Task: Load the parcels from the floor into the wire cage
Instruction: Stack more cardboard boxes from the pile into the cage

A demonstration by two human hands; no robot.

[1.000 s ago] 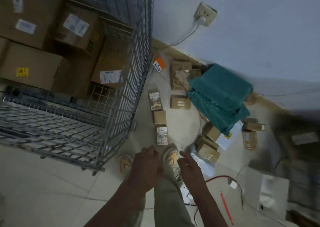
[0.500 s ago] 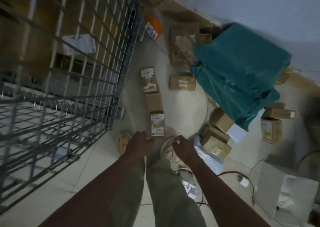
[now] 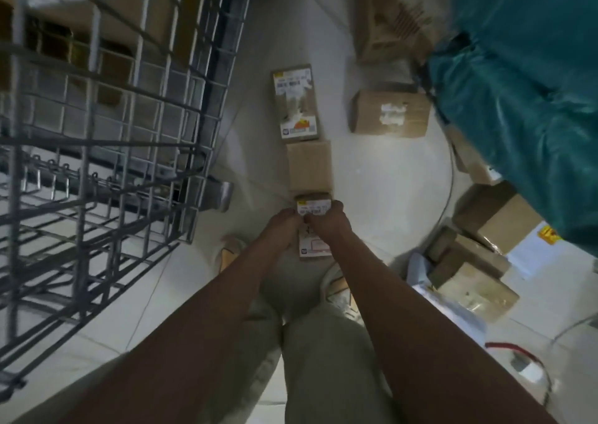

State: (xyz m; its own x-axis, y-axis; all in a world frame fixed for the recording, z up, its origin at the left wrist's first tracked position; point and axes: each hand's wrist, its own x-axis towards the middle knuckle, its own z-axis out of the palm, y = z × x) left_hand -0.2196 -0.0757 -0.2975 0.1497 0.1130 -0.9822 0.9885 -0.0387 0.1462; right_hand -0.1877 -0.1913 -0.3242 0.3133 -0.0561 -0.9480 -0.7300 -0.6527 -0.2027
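At the bottom of the frame two bare forearms reach forward over a pair of light trousers [image 3: 326,368], and pale shoes [image 3: 338,289] show on the white tiled floor [image 3: 382,177] just below the hands. The left hand [image 3: 281,233] and the right hand [image 3: 326,224] meet at mid-frame on a small labelled parcel [image 3: 313,226] that lies on the floor; the fingers of both curl round its sides, left hand on its left edge, right hand on its right edge and far corner. Whether the parcel is lifted off the tiles cannot be told.

Just beyond it, touching or nearly so, lies a plain brown parcel [image 3: 309,165], and beyond that a longer parcel with a white and orange label [image 3: 296,101], the three in a line running up the frame. To the right of that last one sits a brown box with a torn white label [image 3: 390,114].

At the right edge, lower down, several cardboard boxes [image 3: 475,270] are piled beside a white sheet, with a red cable [image 3: 517,350] near the lower right corner. Above them a large teal wrapped bundle [image 3: 524,77] fills the upper right. A taller cardboard box [image 3: 385,22] stands at top centre, blurred.

The wire cage [image 3: 97,151] takes up the left side from mid-frame to the top, its grey mesh wall beside the line of parcels; brown cartons [image 3: 155,9] show through the bars in the upper left.
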